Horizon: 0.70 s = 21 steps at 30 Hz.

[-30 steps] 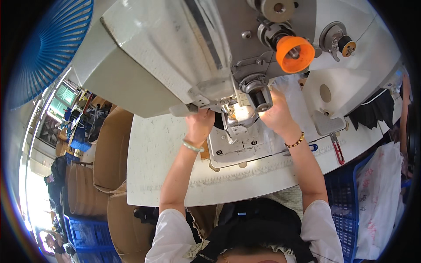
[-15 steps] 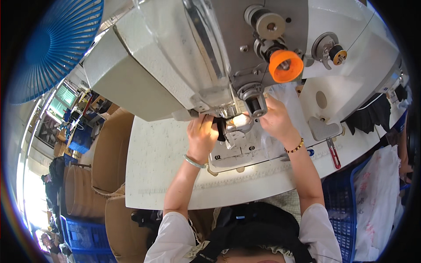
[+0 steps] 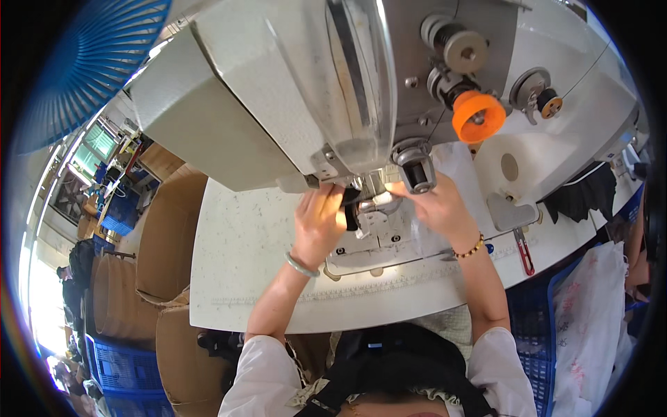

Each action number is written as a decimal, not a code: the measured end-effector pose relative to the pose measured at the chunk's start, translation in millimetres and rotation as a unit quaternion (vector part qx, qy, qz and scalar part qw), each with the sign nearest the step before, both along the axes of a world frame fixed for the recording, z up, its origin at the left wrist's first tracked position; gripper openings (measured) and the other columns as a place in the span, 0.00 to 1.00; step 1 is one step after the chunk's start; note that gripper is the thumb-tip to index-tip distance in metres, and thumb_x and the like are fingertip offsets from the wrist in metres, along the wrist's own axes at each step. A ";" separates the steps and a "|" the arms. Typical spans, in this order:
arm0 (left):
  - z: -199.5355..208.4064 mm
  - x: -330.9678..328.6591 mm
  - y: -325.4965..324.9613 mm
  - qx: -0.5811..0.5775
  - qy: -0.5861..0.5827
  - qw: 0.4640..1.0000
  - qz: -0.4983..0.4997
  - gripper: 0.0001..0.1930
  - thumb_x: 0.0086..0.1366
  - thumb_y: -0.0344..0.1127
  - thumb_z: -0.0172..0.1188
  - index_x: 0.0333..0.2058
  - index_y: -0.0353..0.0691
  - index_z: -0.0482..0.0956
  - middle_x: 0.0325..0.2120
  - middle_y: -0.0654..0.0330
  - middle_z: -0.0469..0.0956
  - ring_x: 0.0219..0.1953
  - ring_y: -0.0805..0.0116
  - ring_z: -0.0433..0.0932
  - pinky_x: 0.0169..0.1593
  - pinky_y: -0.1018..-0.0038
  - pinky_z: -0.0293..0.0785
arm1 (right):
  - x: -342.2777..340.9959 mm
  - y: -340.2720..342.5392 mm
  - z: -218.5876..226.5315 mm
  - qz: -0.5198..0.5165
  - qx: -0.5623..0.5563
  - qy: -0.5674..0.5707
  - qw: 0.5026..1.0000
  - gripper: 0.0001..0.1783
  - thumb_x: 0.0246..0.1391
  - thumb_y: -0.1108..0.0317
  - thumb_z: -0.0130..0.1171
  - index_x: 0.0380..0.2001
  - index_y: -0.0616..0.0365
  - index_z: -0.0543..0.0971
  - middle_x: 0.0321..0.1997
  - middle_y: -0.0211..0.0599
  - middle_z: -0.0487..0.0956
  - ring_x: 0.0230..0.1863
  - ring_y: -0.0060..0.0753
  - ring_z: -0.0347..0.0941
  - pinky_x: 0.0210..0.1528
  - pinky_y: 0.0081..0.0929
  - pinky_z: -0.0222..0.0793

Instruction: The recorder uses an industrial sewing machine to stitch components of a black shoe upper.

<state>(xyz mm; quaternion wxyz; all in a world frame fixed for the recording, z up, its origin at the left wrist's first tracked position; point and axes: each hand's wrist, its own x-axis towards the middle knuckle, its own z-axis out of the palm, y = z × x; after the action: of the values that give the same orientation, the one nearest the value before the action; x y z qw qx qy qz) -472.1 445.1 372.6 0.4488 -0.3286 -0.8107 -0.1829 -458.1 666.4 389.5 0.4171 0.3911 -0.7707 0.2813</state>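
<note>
A sewing machine [image 3: 236,104] fills the upper middle, with its presser foot and needle area low at the centre. Just left of the foot, my left hand [image 3: 319,221] has its fingers closed on a small black fabric piece [image 3: 351,214]. The far end of that piece is hidden under the machine head. On the other side of the foot is my right hand [image 3: 442,208], fingers bent and one reaching toward the needle area. A thread tension part covers some of its fingertips, and what they hold cannot be made out. A translucent plastic sheet [image 3: 453,161] lies behind that hand.
Red-handled thread snips [image 3: 524,254] lie on the white table [image 3: 243,278], right of my forearm. Black cloth [image 3: 583,196] lies at the far right. Cardboard boxes [image 3: 170,236] stand left, a blue crate [image 3: 531,326] and white sack [image 3: 590,313] right. A blue fan [image 3: 83,62] hangs upper left.
The view has shifted, so the machine head sits further right in the picture. My right hand has come in closer to the needle area; my left hand stays beside the foot with the black fabric.
</note>
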 end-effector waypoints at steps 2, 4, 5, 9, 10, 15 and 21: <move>1.9 5.6 1.7 -0.009 0.029 1.000 -0.006 0.22 0.37 0.14 0.54 0.36 0.33 0.75 0.35 0.54 0.74 0.32 0.57 0.75 0.35 0.68 0.74 | -0.1 0.5 -0.2 0.013 0.012 0.026 0.999 0.13 0.34 0.80 0.57 0.30 0.60 0.76 0.36 0.35 0.73 0.41 0.38 0.72 0.39 0.29 0.71; 2.6 10.0 3.4 -0.006 0.067 0.998 -0.008 0.21 0.38 0.13 0.54 0.36 0.33 0.76 0.37 0.54 0.75 0.38 0.55 0.77 0.40 0.67 0.76 | -0.3 1.0 -1.6 0.034 0.003 0.055 0.998 0.13 0.34 0.78 0.58 0.30 0.61 0.76 0.37 0.35 0.73 0.41 0.38 0.72 0.39 0.30 0.71; 2.7 10.5 4.2 -0.003 0.060 0.998 -0.011 0.21 0.38 0.13 0.54 0.36 0.32 0.76 0.38 0.54 0.75 0.42 0.55 0.77 0.44 0.66 0.76 | -0.2 1.9 -2.8 0.036 0.010 0.045 0.998 0.14 0.33 0.78 0.58 0.30 0.61 0.76 0.39 0.36 0.73 0.41 0.38 0.72 0.39 0.30 0.72; 2.1 9.3 3.1 -0.001 0.052 0.999 -0.017 0.21 0.37 0.13 0.53 0.35 0.31 0.76 0.37 0.53 0.75 0.40 0.55 0.77 0.42 0.66 0.76 | -2.0 4.2 -8.2 0.040 0.009 0.038 0.998 0.16 0.33 0.78 0.59 0.32 0.61 0.77 0.40 0.37 0.73 0.41 0.38 0.71 0.40 0.30 0.72; 2.1 8.9 2.0 -0.002 0.058 0.998 -0.022 0.21 0.36 0.13 0.52 0.35 0.30 0.75 0.36 0.52 0.75 0.40 0.54 0.78 0.41 0.66 0.76 | -2.2 4.7 -9.5 0.038 0.007 0.036 0.999 0.16 0.33 0.78 0.59 0.32 0.61 0.77 0.40 0.37 0.73 0.41 0.38 0.71 0.40 0.30 0.72; 6.2 12.6 -3.7 -0.024 0.039 0.998 -0.034 0.19 0.36 0.15 0.54 0.34 0.28 0.76 0.35 0.49 0.76 0.40 0.50 0.78 0.49 0.62 0.75 | -4.5 7.1 -10.8 0.062 -0.016 0.002 0.998 0.15 0.33 0.78 0.59 0.31 0.59 0.79 0.37 0.35 0.74 0.41 0.37 0.73 0.39 0.29 0.72; 6.0 22.9 2.2 -0.045 0.063 0.997 -0.025 0.18 0.37 0.13 0.52 0.33 0.27 0.76 0.36 0.50 0.76 0.44 0.50 0.77 0.51 0.60 0.75 | -5.3 16.6 -3.0 0.101 -0.013 -0.025 0.994 0.13 0.33 0.78 0.59 0.29 0.58 0.80 0.34 0.33 0.74 0.40 0.35 0.73 0.38 0.28 0.74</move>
<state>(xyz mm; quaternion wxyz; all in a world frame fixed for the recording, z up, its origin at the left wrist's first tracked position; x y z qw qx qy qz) -449.2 447.3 378.6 0.4793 -0.3795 -0.7794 -0.1366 -463.4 683.0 386.5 0.3722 0.4540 -0.7338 0.3419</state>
